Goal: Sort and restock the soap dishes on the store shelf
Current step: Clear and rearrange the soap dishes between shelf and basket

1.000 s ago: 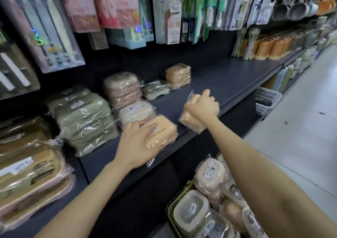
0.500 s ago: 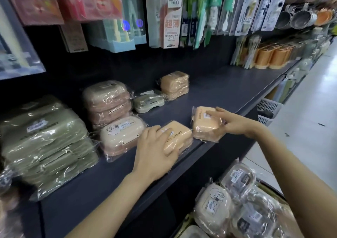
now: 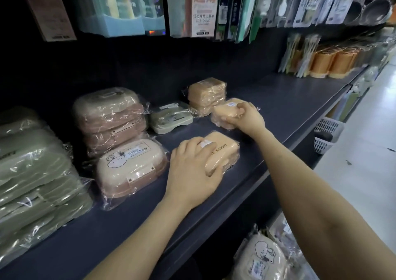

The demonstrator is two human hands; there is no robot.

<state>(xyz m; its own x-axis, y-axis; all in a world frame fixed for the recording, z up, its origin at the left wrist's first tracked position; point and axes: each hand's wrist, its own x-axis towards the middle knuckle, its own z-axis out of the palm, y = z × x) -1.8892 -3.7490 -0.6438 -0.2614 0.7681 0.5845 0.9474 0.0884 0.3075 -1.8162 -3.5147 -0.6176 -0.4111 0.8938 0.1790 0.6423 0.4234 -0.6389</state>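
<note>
My left hand (image 3: 192, 168) grips a wrapped orange soap dish (image 3: 222, 153) lying on the dark shelf (image 3: 289, 108) near its front edge. Farther back, my right hand (image 3: 246, 118) holds a second wrapped orange soap dish (image 3: 225, 113) on the shelf, just in front of a stack of orange dishes (image 3: 206, 94). Left of my left hand lies a cream dish with a cartoon print (image 3: 130, 166). Behind it stands a pink and beige stack (image 3: 109, 116), with a pale green dish (image 3: 170, 118) beside it. Green dishes (image 3: 34, 176) are piled at far left.
Packaged goods hang above the shelf (image 3: 203, 7). Orange cups (image 3: 330, 63) stand at the shelf's far right. A bin of wrapped soap dishes (image 3: 263, 258) sits below at bottom right. White baskets (image 3: 325, 133) rest on a lower shelf beside the aisle floor.
My right hand has carried its orange dish from the shelf's front edge back toward the orange stack. My left hand stayed on its orange dish. The camera moved closer.
</note>
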